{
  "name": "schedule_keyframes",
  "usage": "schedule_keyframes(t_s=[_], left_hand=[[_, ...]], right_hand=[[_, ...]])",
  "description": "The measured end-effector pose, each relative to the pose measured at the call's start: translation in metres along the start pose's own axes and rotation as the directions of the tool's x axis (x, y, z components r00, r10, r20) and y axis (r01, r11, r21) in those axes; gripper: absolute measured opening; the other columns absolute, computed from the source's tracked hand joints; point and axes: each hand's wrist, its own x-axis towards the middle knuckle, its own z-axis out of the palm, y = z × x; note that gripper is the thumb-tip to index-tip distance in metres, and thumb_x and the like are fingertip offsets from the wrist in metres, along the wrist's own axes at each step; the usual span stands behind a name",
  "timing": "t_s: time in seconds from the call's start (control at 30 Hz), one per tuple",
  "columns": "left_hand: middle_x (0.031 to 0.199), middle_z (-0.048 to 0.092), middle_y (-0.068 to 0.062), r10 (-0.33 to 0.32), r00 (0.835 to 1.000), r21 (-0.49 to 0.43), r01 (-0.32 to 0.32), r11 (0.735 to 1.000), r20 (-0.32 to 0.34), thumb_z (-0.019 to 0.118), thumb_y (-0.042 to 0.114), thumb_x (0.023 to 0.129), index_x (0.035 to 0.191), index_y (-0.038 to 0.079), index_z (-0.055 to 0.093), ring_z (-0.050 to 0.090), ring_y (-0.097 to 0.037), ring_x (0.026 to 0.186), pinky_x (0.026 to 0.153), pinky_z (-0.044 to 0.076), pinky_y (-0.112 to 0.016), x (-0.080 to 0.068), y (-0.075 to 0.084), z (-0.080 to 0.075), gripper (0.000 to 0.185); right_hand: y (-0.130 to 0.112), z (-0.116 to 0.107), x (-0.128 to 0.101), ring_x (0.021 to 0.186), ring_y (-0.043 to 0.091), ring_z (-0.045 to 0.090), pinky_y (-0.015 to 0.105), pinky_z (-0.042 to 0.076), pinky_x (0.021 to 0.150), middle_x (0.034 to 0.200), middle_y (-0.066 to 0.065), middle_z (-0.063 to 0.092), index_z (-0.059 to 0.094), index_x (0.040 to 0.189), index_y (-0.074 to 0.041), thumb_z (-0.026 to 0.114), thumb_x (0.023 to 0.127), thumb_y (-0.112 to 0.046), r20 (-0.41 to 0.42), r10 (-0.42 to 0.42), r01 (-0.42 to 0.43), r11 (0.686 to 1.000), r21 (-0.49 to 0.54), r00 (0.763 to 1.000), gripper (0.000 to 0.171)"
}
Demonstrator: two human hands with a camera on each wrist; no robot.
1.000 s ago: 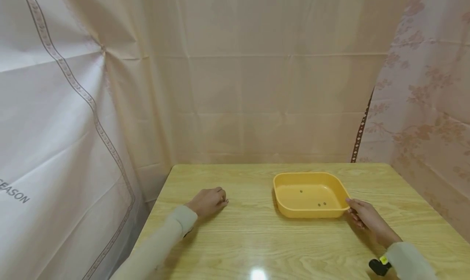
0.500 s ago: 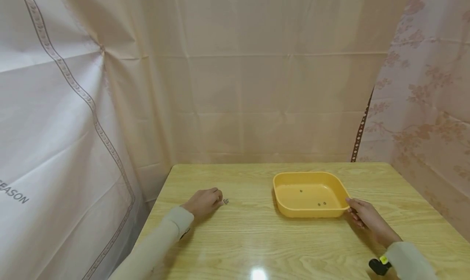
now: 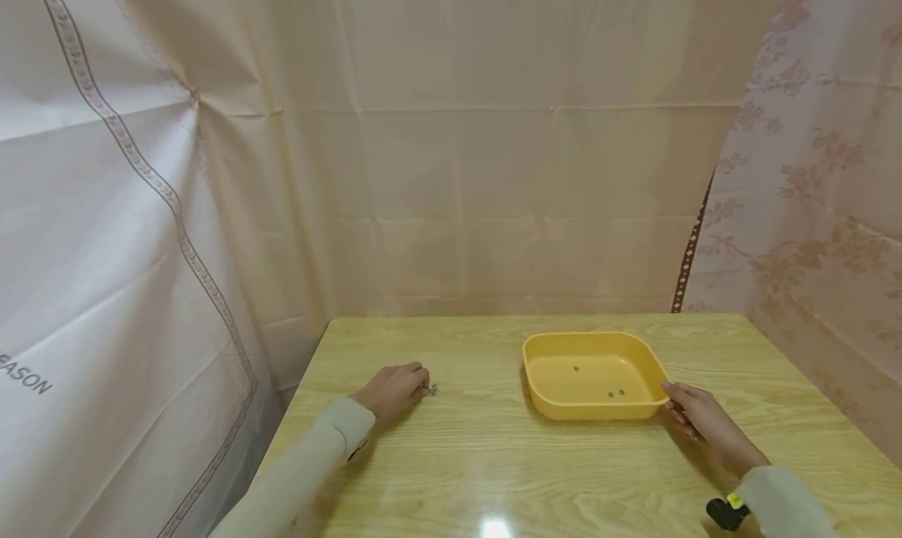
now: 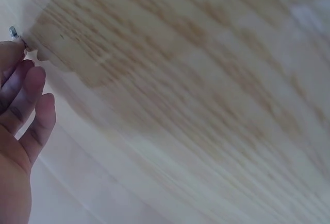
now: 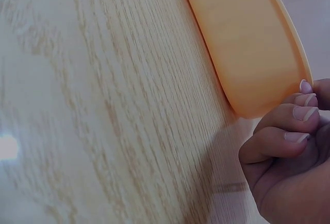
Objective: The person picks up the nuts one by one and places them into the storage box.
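Note:
My left hand [image 3: 395, 388] lies on the wooden table [image 3: 493, 467] at the left with its fingers curled. Its fingertips close on a small metal piece [image 3: 432, 390]. In the left wrist view that piece [image 4: 14, 31] sits right at the tip of the top finger, and the other fingers [image 4: 31, 105] are loosely bent. A yellow tray [image 3: 592, 337] stands right of centre with three small dark pieces [image 3: 615, 393] inside. My right hand [image 3: 687, 413] grips its near right corner. In the right wrist view its curled fingers [image 5: 289, 131] touch the tray's outer wall [image 5: 247, 44].
Pale curtains hang behind the table and on both sides, close to its left, far and right edges. A black strap device [image 3: 722, 513] sits on my right wrist. Bare wood lies between my left hand and the tray.
My left hand drew back a little, uncovering the small metal pieces, then came forward to them again. The tray and my right hand have hardly moved.

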Motion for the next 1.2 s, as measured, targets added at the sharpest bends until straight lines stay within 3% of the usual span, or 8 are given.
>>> schedule_keyframes(t_s=[0.27, 0.7, 1.2], left_hand=[[0.091, 0.064, 0.002, 0.058, 0.998, 0.039, -0.057, 0.998, -0.026, 0.067, 0.013, 0.101, 0.098, 0.01, 0.07, 0.061, -0.006, 0.075, 0.064, 0.05, -0.015, -0.0005, -0.0002, 0.0006, 0.004], [0.085, 0.06, -0.002, 0.023, 0.999, 0.158, -0.018, 0.987, -0.026, 0.064, 0.01, 0.099, 0.092, 0.006, 0.063, 0.055, -0.006, 0.066, 0.055, 0.048, -0.016, 0.0017, 0.0037, 0.0051, 0.008], [0.09, 0.063, -0.003, 0.035, 0.999, 0.108, -0.033, 0.994, -0.014, 0.067, 0.012, 0.101, 0.099, 0.005, 0.066, 0.061, -0.01, 0.075, 0.063, 0.051, -0.018, -0.0018, 0.0081, -0.0036, 0.008]], right_hand=[[0.0005, 0.0004, 0.0019, 0.055, 0.009, 0.039, 0.025, 0.041, 0.052, 0.071, -0.002, 0.045, 0.051, 0.09, -0.006, 0.039, 0.109, -0.053, -0.002, -0.02, 0.02, 1.0, 0.018, 1.0, 0.052], [-0.0009, -0.0003, 0.0017, 0.056, 0.009, 0.039, 0.025, 0.041, 0.052, 0.072, -0.002, 0.044, 0.051, 0.092, -0.005, 0.04, 0.109, -0.055, -0.006, -0.024, 0.024, 1.0, 0.017, 1.0, 0.054], [0.0025, 0.0, 0.0028, 0.055, 0.008, 0.039, 0.024, 0.04, 0.051, 0.071, -0.003, 0.044, 0.051, 0.091, -0.006, 0.04, 0.109, -0.053, -0.009, -0.031, 0.032, 0.999, 0.036, 0.999, 0.052]])
